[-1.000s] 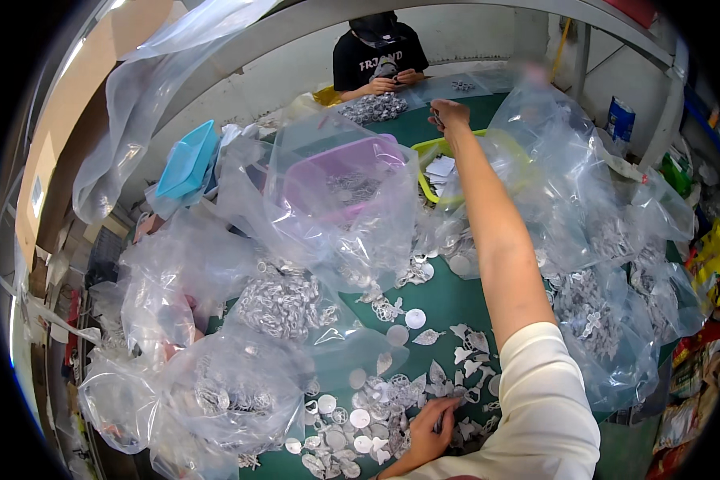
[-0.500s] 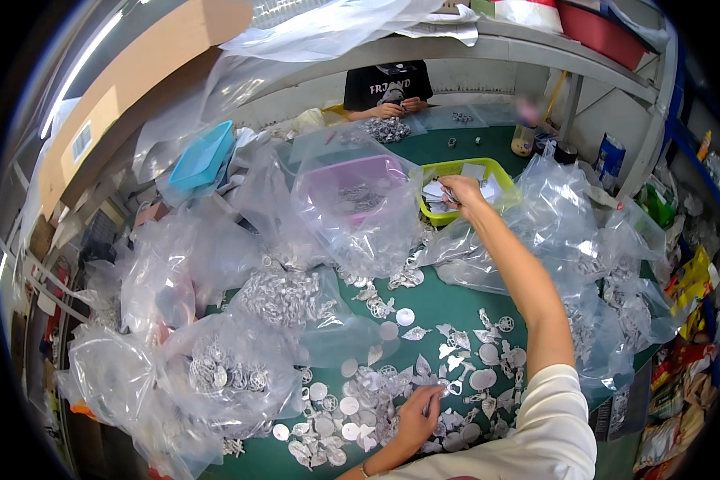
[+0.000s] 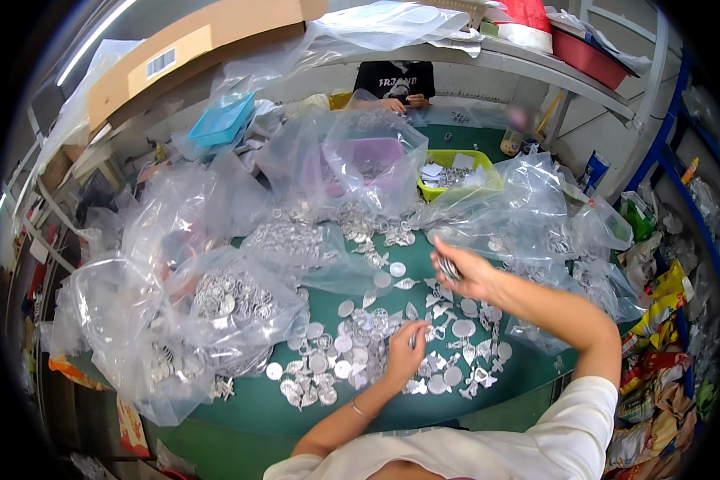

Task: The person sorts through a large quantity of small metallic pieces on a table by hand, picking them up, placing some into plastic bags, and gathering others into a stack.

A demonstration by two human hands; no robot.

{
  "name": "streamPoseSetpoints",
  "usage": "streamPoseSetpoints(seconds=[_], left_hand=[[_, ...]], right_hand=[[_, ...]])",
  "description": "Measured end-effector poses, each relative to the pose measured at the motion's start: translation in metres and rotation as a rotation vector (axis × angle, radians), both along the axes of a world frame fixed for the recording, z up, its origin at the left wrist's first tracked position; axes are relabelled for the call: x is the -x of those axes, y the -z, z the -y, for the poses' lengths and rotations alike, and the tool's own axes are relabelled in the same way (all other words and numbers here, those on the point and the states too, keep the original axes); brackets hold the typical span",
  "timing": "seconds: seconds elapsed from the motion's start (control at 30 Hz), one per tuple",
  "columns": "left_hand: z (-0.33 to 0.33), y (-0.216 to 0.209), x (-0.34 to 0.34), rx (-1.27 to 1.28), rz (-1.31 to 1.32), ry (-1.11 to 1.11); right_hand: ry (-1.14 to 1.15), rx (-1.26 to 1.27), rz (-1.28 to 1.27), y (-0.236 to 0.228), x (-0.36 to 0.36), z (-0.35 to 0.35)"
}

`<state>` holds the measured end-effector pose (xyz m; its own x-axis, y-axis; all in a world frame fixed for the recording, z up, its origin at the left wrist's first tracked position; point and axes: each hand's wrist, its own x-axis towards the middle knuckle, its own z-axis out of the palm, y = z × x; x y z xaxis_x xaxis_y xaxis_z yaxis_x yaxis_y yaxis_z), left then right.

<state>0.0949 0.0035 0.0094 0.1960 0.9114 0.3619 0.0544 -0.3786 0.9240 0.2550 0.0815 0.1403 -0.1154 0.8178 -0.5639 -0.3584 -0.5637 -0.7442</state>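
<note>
Silver-coloured metal charms [image 3: 342,344], flat discs, leaves and openwork shapes, lie spread over the green tabletop [image 3: 240,396]. Low over this pile is my left hand [image 3: 404,352], its fingers closed around a small metal charm, mostly hidden by them. My right hand [image 3: 476,276] is raised over the table to the right of the pile. Its fingers wrap a small bunch of metal charms [image 3: 450,269]. Beyond it stands a lime-green basket [image 3: 430,193] with white pieces and metal parts inside.
Clear plastic bags [image 3: 224,296] of charms crowd the left, and more bags [image 3: 528,192] lie right. A purple tub [image 3: 364,144] sits under plastic beside the basket. Blue trays [image 3: 222,122] are at back left. Another person [image 3: 394,80] works across the table, below an overhead shelf [image 3: 568,86].
My right hand has come back from the green basket toward me, holding metal charms. My left hand stays closed over the pile. The whole view has shifted a little.
</note>
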Motion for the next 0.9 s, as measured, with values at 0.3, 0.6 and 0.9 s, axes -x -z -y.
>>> streamPoseSetpoints(seconds=[0.3, 0.6, 0.9], left_hand=[[0.028, -0.036, 0.039, 0.917, 0.755, 0.372], [0.068, -0.031, 0.059, 1.128, 1.242, 0.378], [0.103, -0.005, 0.041, 1.075, 1.144, 0.288]], right_hand=[[0.104, -0.065, -0.441, 0.023, 0.019, 0.127], [0.253, -0.398, -0.437, 0.078, 0.068, 0.169], [0.165, -0.939, 1.088, 0.099, 0.116, 0.182]])
